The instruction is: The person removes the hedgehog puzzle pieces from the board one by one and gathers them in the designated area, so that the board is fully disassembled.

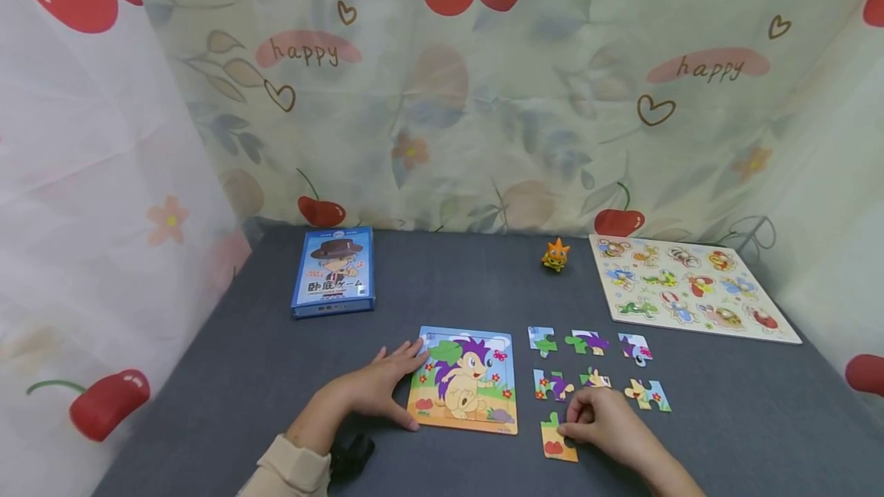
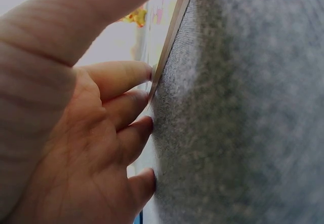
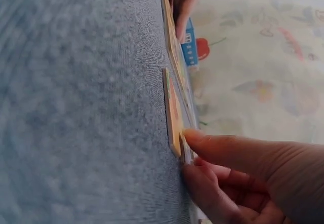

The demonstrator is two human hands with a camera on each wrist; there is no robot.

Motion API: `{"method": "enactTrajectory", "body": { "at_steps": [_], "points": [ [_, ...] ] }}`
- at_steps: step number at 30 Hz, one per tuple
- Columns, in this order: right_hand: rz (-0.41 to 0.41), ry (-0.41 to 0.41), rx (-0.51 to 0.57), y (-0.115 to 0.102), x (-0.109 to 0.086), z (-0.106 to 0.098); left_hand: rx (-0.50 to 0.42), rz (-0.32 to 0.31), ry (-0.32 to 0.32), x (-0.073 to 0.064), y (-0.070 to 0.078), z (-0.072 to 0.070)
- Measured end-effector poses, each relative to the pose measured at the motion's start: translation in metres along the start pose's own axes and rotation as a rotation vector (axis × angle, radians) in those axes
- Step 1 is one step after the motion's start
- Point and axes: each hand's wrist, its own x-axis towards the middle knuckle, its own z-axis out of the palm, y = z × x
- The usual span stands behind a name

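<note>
A square puzzle board [image 1: 470,426] printed with a purple-spined hedgehog lies flat on the dark table. Spread along its left side is my left hand [image 1: 388,383], fingertips at the upper left edge and thumb by the lower left corner. Up close, those fingers [image 2: 136,102] touch the board's rim. My right hand [image 1: 608,424] pinches the right side of a yellow-orange puzzle piece [image 1: 555,447] with red shapes. In the right wrist view, the thumb [image 3: 202,142] and forefinger meet at the piece's end. Several other pieces, including a green-and-blue one [image 1: 542,340], lie in rows above.
A blue game box [image 1: 337,274] stands back left. Toward the back sits a small orange spiky toy figure [image 1: 555,255]. A white insect puzzle board [image 1: 691,290] lies at the back right. Patterned cloth [image 1: 470,136] walls off the table's back and sides.
</note>
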Motion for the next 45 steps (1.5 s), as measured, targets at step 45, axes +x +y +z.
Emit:
{"method": "enactTrajectory", "body": {
  "at_steps": [45],
  "points": [
    [-0.127,-0.183,0.142,-0.016,0.029,-0.019,0.004,-0.015,-0.006,0.001,0.0,0.001]
  ]
}}
